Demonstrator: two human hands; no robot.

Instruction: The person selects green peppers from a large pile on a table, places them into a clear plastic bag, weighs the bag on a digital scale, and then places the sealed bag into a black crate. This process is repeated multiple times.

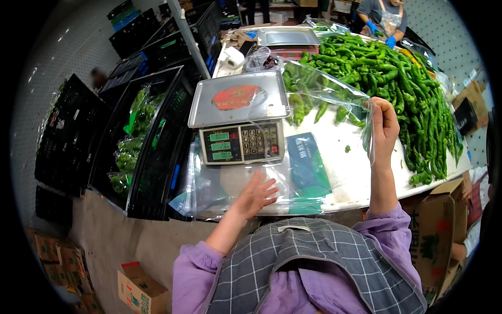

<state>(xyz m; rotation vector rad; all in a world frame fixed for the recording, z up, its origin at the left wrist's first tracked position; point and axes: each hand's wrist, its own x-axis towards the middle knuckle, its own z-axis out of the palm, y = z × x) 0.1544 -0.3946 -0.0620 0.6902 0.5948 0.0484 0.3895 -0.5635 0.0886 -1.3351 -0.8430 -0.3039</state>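
My right hand pinches the edge of a clear plastic bag, raised over the white table. My left hand has its fingers spread and seems to hold nothing. Beneath it lie flat clear plastic bags, some with blue and green print. Just beyond that hand stands a digital scale with a metal pan that bears a worn red patch. To the right, long green peppers form a large heap, and a few loose ones show through the raised bag.
Black plastic crates stand at the left, one holding bagged green vegetables. A second scale sits farther back. Across the table, a person in blue gloves handles peppers. Cardboard boxes stand at the right, near another person's arm.
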